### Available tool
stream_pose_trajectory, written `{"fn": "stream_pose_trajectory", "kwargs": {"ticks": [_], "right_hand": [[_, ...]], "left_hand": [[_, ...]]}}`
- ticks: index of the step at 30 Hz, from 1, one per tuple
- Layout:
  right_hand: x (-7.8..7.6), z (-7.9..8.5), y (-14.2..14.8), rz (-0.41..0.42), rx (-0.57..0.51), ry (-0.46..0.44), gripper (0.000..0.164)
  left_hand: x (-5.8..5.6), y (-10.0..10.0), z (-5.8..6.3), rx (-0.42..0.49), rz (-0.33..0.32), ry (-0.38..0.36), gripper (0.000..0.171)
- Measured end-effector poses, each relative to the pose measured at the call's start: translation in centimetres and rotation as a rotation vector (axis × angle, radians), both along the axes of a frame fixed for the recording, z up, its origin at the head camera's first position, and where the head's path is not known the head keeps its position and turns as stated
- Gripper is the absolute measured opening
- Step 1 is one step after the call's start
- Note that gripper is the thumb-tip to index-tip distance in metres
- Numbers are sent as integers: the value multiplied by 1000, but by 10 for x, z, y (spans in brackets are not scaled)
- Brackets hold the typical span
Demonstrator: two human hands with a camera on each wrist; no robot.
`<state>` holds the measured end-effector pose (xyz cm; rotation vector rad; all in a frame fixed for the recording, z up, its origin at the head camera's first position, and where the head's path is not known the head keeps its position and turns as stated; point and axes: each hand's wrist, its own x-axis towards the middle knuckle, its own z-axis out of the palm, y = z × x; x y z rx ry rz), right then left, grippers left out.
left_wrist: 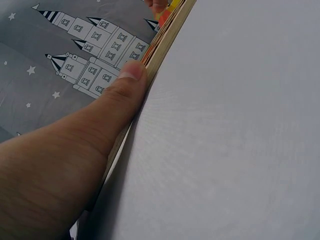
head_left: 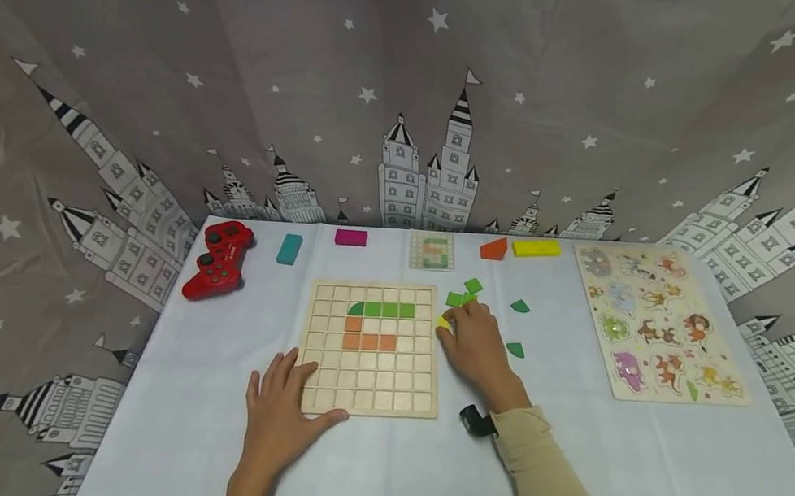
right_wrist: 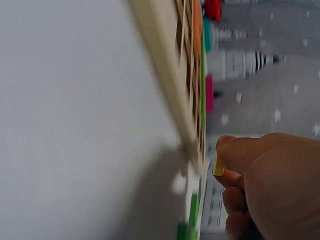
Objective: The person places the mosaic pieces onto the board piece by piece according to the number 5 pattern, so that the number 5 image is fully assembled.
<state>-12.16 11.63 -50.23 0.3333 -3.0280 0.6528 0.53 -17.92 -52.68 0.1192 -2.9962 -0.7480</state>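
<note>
A square wooden grid board [head_left: 366,379] lies on the white cloth, holding green squares [head_left: 390,310], a green rounded corner piece [head_left: 357,309] and orange squares [head_left: 369,342]. My left hand [head_left: 281,411] rests at its near left corner, fingers spread along the left side. The left thumb [left_wrist: 131,82] touches the near edge of the board. Just off the board's right side, my right hand [head_left: 478,347] pinches a small yellow piece [right_wrist: 218,165] between thumb and index finger. Loose green squares [head_left: 473,285] lie beyond those fingers.
Green rounded pieces [head_left: 520,305] lie right of the board. A pattern card [head_left: 432,250] lies behind it, among magenta [head_left: 350,238], teal [head_left: 289,250], orange [head_left: 494,248] and yellow blocks [head_left: 536,248]. A red game controller [head_left: 219,259] is at left, an animal puzzle [head_left: 661,323] at right.
</note>
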Motion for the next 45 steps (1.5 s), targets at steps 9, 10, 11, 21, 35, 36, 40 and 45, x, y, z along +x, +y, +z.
{"fn": "stream_pose_trajectory", "kwargs": {"ticks": [9, 10, 11, 21, 35, 36, 40, 45], "right_hand": [[22, 5, -34, 163, -46, 9, 26], [23, 5, -36, 170, -49, 9, 25], [23, 5, -38, 175, -53, 13, 25], [23, 3, -47, 155, -16, 21, 22], [26, 9, -54, 98, -57, -7, 20], [26, 8, -54, 95, -58, -2, 19], [28, 6, -55, 86, -56, 16, 19], [30, 6, -54, 83, -61, 8, 19]], "left_hand": [[-1, 1, 1, -14, 9, -22, 100], [-1, 1, 0, -15, 10, -23, 100], [-1, 1, 0, -14, 9, -21, 100], [-2, 2, 0, 1, 1, 52, 97], [1, 0, 1, 9, 2, 10, 99], [1, 0, 1, 8, 3, 11, 99], [1, 0, 1, 8, 5, 15, 99], [1, 0, 2, 11, 7, 0, 100]]}}
